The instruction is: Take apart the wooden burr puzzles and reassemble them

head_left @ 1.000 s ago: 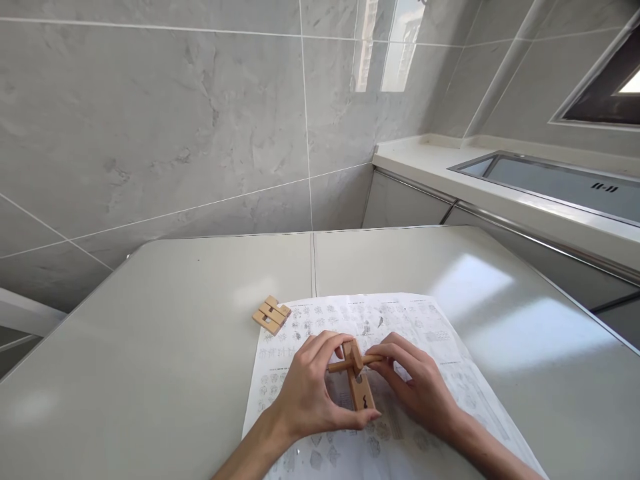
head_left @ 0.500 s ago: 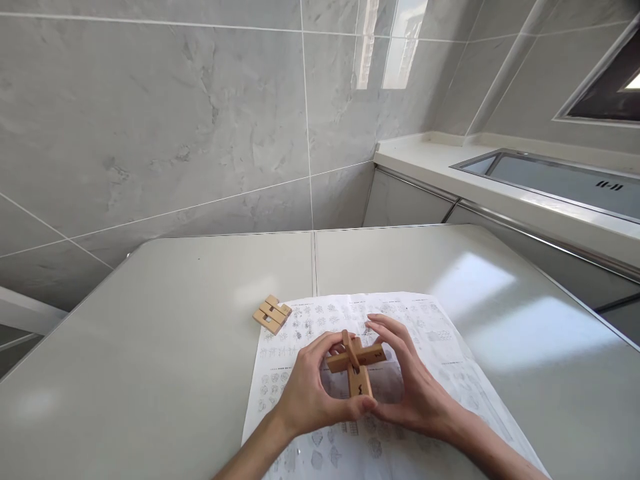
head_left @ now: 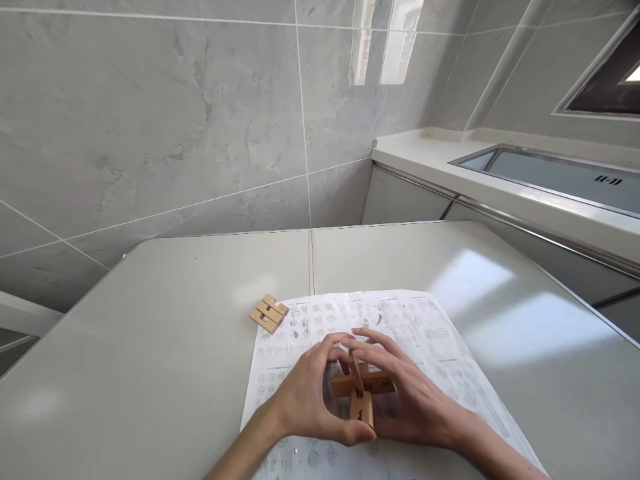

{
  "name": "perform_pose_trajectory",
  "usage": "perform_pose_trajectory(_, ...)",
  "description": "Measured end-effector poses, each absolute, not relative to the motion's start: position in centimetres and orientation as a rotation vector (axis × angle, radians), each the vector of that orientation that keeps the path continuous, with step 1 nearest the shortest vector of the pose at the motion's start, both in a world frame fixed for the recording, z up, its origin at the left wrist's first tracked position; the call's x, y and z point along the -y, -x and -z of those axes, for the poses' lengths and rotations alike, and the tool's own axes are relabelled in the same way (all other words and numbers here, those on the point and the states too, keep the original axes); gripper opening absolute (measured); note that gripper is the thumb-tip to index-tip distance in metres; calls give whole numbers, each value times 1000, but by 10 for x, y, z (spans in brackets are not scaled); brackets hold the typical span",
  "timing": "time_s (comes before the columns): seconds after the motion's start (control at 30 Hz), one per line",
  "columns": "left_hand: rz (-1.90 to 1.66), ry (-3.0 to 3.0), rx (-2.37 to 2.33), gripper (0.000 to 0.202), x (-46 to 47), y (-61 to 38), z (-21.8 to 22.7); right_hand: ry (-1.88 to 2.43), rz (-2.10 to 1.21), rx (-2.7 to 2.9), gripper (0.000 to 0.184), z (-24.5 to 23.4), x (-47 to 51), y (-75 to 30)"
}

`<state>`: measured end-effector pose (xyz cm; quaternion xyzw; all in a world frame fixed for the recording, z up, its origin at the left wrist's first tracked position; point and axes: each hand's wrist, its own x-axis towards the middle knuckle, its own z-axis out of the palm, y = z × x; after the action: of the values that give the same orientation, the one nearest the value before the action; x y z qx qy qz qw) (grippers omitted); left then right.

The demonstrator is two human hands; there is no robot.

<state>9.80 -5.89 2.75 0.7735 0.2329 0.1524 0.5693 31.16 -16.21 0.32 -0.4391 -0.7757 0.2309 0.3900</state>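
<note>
Both of my hands hold a wooden cross-shaped puzzle (head_left: 361, 389) made of interlocked bars, just above a printed instruction sheet (head_left: 425, 333). My left hand (head_left: 310, 400) curls around its left side, with the thumb under the near end of the bar that points toward me. My right hand (head_left: 407, 397) wraps the right side, its fingers lying over the top of the crossing bars. A small group of loose wooden puzzle pieces (head_left: 269, 313) lies side by side on the table beyond the sheet's far left corner.
The grey table (head_left: 150, 347) has a seam down its middle and stands against a tiled wall (head_left: 150, 133). A white counter with a steel sink (head_left: 550, 177) runs along the right, beyond a gap at the table's edge.
The puzzle has come lower and nearer to me. My right hand has shifted from the bar's end to lie over the top of the crossing.
</note>
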Motion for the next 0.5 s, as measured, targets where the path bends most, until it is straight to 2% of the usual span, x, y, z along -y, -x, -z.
perform_pose_trajectory(0.13, -360, -1830, -595, 111, 59, -95, -26, 1153, -561, 1977, 94, -3, 163, -311)
perform_pose_trajectory(0.33, -416, -1700, -688, 97, 44, -88, -33, 1390, -478, 1762, 92, 2, 161, -322)
perform_pose_trajectory(0.5, -609, -1643, -880, 91, 40, -88, -38, 1554, -473, 1717, 94, 7, 157, -325)
